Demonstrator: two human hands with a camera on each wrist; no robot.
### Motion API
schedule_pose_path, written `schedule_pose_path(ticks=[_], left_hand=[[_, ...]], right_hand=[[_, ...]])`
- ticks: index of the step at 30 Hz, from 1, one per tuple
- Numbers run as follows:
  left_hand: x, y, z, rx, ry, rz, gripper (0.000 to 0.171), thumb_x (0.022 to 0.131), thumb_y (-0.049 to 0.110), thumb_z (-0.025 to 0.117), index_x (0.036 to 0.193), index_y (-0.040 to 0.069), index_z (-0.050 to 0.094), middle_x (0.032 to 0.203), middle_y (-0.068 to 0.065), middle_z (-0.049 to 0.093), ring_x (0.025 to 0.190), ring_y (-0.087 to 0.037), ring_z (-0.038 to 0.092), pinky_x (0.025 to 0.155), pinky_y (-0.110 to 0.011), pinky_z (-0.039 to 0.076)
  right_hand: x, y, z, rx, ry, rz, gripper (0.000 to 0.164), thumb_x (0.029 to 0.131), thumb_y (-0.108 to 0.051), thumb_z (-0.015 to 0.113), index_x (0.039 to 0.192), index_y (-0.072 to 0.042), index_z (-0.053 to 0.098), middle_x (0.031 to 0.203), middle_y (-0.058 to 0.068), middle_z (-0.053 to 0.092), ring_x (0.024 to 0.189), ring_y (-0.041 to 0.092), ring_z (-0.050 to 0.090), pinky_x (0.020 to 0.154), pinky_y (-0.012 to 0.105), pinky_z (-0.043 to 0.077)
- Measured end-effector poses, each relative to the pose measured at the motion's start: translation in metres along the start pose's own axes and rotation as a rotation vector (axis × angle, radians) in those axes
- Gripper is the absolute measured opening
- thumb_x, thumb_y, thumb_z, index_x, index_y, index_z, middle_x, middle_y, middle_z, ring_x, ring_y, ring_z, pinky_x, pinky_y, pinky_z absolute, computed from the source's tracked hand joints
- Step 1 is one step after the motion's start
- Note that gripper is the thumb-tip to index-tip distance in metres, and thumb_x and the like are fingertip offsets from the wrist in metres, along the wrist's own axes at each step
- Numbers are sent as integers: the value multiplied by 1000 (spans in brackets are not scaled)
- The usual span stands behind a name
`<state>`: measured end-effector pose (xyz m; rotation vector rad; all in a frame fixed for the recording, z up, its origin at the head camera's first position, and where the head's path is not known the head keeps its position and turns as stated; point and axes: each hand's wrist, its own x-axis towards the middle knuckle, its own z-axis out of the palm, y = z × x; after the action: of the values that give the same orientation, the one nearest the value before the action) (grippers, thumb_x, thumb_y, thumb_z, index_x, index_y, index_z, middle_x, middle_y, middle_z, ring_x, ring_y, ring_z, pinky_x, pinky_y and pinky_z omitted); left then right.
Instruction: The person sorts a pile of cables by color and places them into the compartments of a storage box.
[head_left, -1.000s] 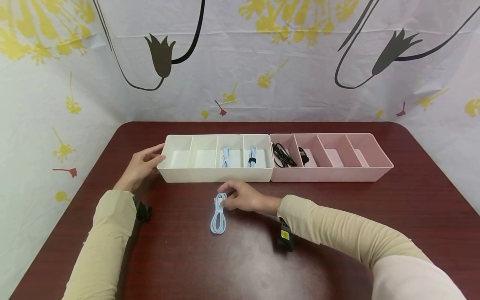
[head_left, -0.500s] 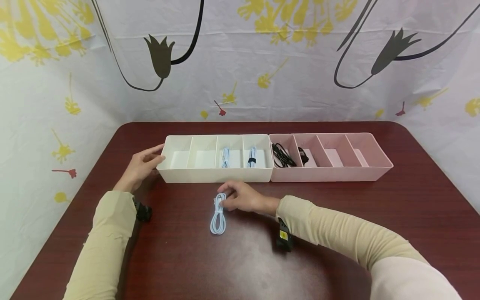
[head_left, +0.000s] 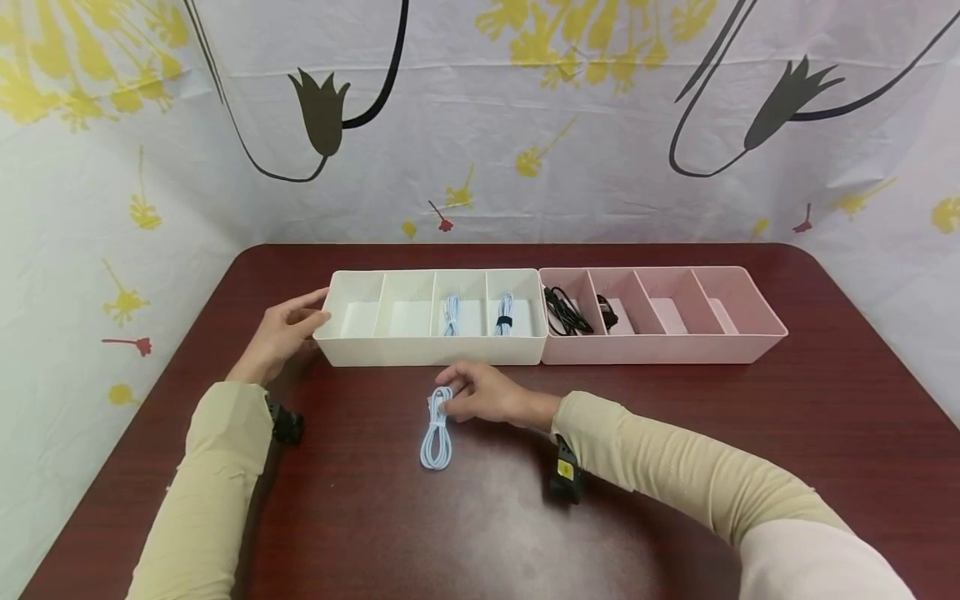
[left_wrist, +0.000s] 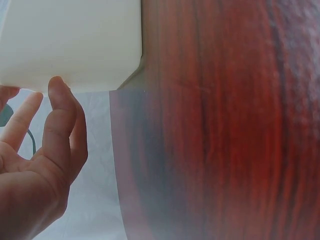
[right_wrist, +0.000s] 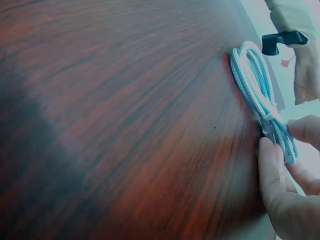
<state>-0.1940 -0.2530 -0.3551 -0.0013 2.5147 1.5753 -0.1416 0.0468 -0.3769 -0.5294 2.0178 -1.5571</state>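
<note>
A light-blue cable (head_left: 435, 448), coiled into a long loop and tied at its middle, lies on the table in front of the white organizer box (head_left: 431, 352). My right hand (head_left: 491, 396) pinches the upper end of this coil; in the right wrist view the thumb (right_wrist: 306, 131) is on one side and fingers on the other. At the white box's left end, my left hand (head_left: 276, 335) touches the wall with its fingertips, the fingers loosely bent. The left wrist view shows those fingers (left_wrist: 60, 117) against the box's pale wall (left_wrist: 75, 45).
A pink divided box (head_left: 652, 350) adjoins the white one on the right. It holds a black cable (head_left: 567, 312) and a small black item (head_left: 606, 312). Two light-blue coiled cables, one (head_left: 451, 315) plain and another (head_left: 504, 315) black-strapped, lie in the white box's right compartments.
</note>
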Motion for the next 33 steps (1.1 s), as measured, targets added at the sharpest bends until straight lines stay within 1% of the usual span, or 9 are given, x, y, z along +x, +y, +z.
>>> schedule_pose_path(ticks=[4, 8, 13, 15, 19, 22, 28, 33], left_hand=[[0, 0, 0, -4, 0, -4, 56, 90, 35, 50, 140, 18, 29, 125, -20, 42, 105, -30, 46, 86, -45, 42], [0, 0, 0, -4, 2, -7, 57, 90, 36, 50, 140, 18, 30, 125, -20, 42, 105, -29, 46, 86, -45, 41], [0, 0, -1, -6, -3, -8, 57, 89, 37, 50, 140, 19, 30, 125, -19, 43, 103, -26, 47, 85, -44, 42], [0, 0, 0, -8, -2, -6, 57, 89, 37, 50, 139, 19, 30, 124, -19, 43, 102, -24, 47, 85, -43, 42], [0, 0, 0, -11, 1, -8, 57, 89, 37, 50, 139, 20, 31, 124, -18, 44, 99, -21, 48, 83, -40, 43], [0, -1, 0, -11, 1, -9, 57, 89, 37, 50, 139, 20, 31, 124, -18, 44, 100, -21, 48, 83, -40, 44], [0, -1, 0, -13, 4, -7, 57, 89, 37, 50, 139, 19, 30, 125, -19, 43, 103, -24, 47, 84, -42, 43], [-1, 0, 0, -13, 3, -5, 57, 89, 36, 50, 139, 19, 30, 126, -19, 43, 106, -27, 46, 85, -43, 42]], right_hand=[[1, 0, 0, 13, 5, 22, 36, 76, 8, 60, 110, 12, 49, 83, 13, 55, 69, 12, 58, 63, 30, 52], [1, 1, 0, 20, 1, 23, 37, 77, 8, 59, 112, 13, 49, 83, 13, 56, 70, 14, 59, 63, 30, 52], [1, 2, 0, -11, 2, 28, 40, 77, 6, 60, 114, 13, 50, 80, 11, 57, 67, 14, 60, 62, 29, 52], [1, 2, 0, -24, 4, 36, 39, 77, 5, 61, 114, 13, 51, 80, 12, 60, 67, 13, 60, 62, 29, 51], [1, 1, 0, -22, 7, 56, 36, 78, 3, 61, 112, 13, 53, 82, 17, 64, 67, 13, 60, 63, 29, 51], [1, 1, 0, -20, 6, 65, 33, 79, 3, 61, 110, 12, 55, 84, 18, 65, 69, 13, 60, 63, 29, 51], [2, 1, 0, -17, 4, 57, 27, 79, 5, 60, 104, 12, 57, 81, 17, 64, 68, 13, 60, 63, 29, 52], [2, 1, 0, -7, -3, 41, 24, 78, 6, 60, 101, 13, 57, 78, 12, 62, 66, 12, 59, 62, 30, 52]])
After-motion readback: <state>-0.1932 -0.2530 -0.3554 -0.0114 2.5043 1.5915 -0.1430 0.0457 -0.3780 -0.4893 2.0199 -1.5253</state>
